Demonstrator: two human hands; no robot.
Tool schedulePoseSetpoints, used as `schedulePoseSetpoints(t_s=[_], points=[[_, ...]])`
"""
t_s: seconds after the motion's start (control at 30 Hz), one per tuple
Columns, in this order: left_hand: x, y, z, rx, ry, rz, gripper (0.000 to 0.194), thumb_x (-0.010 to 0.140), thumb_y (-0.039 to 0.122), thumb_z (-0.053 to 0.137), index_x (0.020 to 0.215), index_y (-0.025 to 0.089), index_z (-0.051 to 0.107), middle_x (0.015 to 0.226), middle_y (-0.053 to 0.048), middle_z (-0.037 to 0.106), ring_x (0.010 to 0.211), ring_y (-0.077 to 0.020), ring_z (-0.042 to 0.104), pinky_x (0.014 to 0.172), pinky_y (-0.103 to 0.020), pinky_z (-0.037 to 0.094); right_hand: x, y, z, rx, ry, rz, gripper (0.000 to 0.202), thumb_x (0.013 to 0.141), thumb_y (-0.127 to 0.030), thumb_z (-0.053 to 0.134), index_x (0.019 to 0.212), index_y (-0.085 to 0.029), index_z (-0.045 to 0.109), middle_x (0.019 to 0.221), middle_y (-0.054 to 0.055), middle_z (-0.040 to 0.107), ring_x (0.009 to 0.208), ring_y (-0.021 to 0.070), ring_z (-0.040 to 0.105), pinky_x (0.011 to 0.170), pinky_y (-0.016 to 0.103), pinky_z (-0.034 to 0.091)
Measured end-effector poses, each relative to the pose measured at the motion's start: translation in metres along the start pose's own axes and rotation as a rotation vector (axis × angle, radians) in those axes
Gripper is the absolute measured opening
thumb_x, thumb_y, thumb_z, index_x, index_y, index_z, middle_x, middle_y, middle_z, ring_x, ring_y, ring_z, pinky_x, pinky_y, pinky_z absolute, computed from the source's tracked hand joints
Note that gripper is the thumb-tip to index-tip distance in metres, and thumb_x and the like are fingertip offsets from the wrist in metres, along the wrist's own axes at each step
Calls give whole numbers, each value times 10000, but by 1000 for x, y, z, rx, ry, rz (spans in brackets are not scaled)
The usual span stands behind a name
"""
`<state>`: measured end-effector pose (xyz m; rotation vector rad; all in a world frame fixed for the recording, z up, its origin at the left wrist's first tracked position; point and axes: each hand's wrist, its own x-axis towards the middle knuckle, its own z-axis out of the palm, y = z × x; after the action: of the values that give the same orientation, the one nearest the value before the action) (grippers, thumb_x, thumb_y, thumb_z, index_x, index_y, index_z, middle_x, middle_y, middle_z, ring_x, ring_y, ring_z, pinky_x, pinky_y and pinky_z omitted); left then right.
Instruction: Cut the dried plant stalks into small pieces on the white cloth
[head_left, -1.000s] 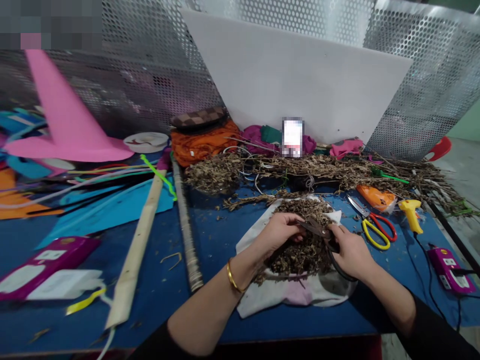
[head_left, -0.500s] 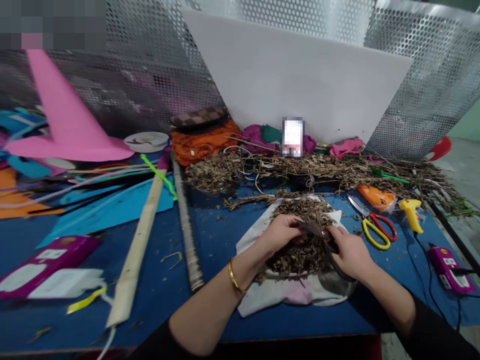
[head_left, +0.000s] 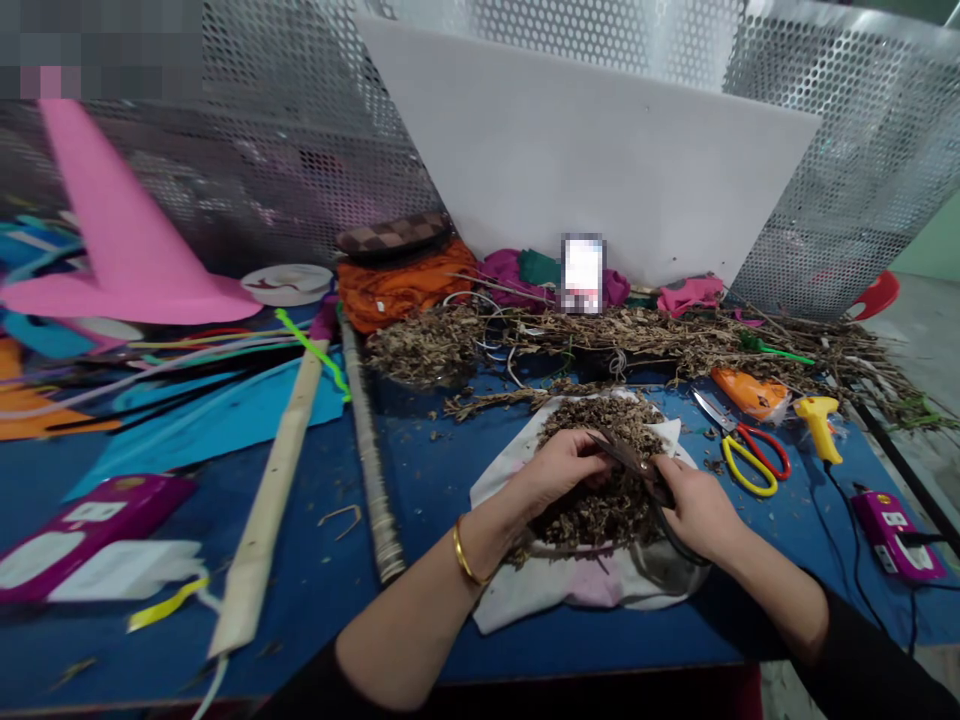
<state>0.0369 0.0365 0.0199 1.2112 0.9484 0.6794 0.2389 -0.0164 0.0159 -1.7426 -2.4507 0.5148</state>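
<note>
Dark-handled scissors [head_left: 651,482] are in my right hand [head_left: 694,508], fingers wrapped round the handles. The blades point up and left toward my left hand [head_left: 562,468], which has its fingers pinched together over the heap; what they hold is too small to make out. Below both hands a heap of crushed dry brown leaves [head_left: 592,520] lies on a white cloth [head_left: 517,600] with a pinkish stain. A clear rounded rim shows beside the heap, under my right hand.
Red-and-yellow scissors [head_left: 742,445], a yellow glue gun [head_left: 819,425] and a purple power strip [head_left: 896,535] lie right. Dry stems [head_left: 675,335] stretch behind. Left are two poles [head_left: 274,500], a pink pointed hat [head_left: 124,230] and blue sheets [head_left: 202,420].
The view has shifted slightly. The scissor blades look a little more parted than before; both hands stay nearly in place over the leaf heap.
</note>
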Motion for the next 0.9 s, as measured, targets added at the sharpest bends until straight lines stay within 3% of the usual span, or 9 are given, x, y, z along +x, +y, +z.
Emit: schedulePoseSetpoints(t_s=[0.3, 0.47, 0.7, 0.9], points=[[3, -8, 0, 46, 30, 42, 82, 558, 193, 605, 575, 120, 572, 487, 41, 508, 482, -70, 442, 482, -188, 340, 1, -3, -1, -54, 37, -8, 490, 750, -244, 486, 1223, -201, 365, 1113, 88, 524, 910, 200, 543, 721, 256, 367], [3, -9, 1, 7, 21, 26, 135, 582, 233, 630, 628, 109, 603, 507, 36, 516, 477, -64, 420, 480, -187, 326, 1, -5, -2, -78, 8, -10, 381, 767, -225, 455, 1144, -198, 412, 1029, 76, 551, 861, 193, 553, 678, 251, 360], [0, -1, -1, 16, 4, -27, 207, 579, 253, 644, 719, 101, 634, 582, 13, 562, 506, -71, 434, 495, -192, 349, 3, -1, 4, -66, -19, -3, 389, 758, -183, 446, 1146, -186, 420, 1015, 77, 576, 850, 179, 563, 676, 240, 360], [3, -5, -6, 219, 10, 32, 234, 626, 285, 621, 773, 109, 663, 555, 15, 563, 492, -91, 443, 482, -201, 350, 2, 1, 2, -20, 115, -4, 481, 742, -260, 517, 1209, -210, 412, 1079, 71, 559, 849, 187, 571, 679, 243, 381]])
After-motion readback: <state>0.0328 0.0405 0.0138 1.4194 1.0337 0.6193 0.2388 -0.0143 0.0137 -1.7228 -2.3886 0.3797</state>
